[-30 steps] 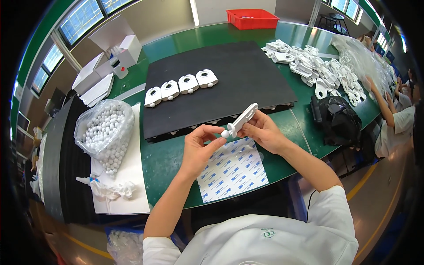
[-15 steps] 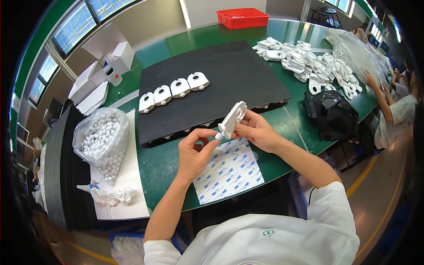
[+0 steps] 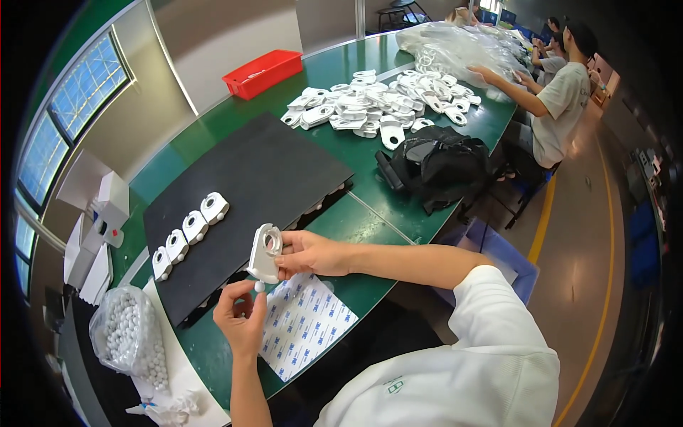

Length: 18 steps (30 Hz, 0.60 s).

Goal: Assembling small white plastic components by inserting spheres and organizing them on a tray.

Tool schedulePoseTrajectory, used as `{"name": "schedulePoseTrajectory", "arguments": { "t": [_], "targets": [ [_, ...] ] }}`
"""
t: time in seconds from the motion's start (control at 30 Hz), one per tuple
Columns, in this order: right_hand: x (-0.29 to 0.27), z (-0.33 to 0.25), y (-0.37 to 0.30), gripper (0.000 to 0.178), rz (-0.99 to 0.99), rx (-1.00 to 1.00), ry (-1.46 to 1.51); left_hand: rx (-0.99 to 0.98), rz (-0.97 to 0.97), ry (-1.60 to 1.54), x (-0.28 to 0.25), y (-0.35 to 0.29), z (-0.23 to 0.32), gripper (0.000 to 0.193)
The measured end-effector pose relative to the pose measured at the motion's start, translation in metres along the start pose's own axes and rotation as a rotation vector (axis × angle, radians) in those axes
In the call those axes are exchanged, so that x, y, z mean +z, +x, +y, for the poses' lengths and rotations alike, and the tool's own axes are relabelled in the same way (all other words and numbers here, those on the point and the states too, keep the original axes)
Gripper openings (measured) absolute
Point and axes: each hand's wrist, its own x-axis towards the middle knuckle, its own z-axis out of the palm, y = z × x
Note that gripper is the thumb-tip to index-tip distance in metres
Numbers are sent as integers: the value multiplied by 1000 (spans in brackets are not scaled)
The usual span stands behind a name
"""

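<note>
A white plastic piece (image 3: 263, 265) with a round hole at its upper end stands nearly upright in my right hand (image 3: 316, 255), whose fingers and thumb grip its right side. Just below the piece's lower edge is a small white ball (image 3: 260, 287), pinched between thumb and finger of my left hand (image 3: 240, 318). Whether ball and piece touch cannot be made out. Beneath my hands lies a white sheet with blue print (image 3: 306, 327). Left of them, a row of several similar white pieces (image 3: 194, 226) rests on a black board (image 3: 263, 164), each with a ball at its edge.
A heap of white pieces (image 3: 391, 107) covers the table's far part, beside a black bag (image 3: 441, 160). A clear bag of white balls (image 3: 128, 331) sits at the left, with a crumpled tissue (image 3: 171, 409) below. A red bin (image 3: 263, 73) stands behind. Another person (image 3: 562, 107) works at the right.
My view has swung to the right, so the table appears turned and shifted left. The held piece is more upright, its hole showing more fully. Both hands keep their holds.
</note>
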Motion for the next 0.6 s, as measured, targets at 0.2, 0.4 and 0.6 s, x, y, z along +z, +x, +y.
{"name": "schedulePoseTrajectory", "arguments": {
  "t": [0.2, 0.4, 0.6],
  "targets": [
    [2, 5, 5, 33, -35, -8, -3, -23, 37, -20, -1, -3, 2, 20],
    [-8, 9, 3, 36, -4, -5, 51, -40, 17, -2, 2, 0, 5, 17],
    [2, -6, 1, 30, 50, 45, 39, -69, 19, -70, 0, 2, 8, 17]
  ]
}}
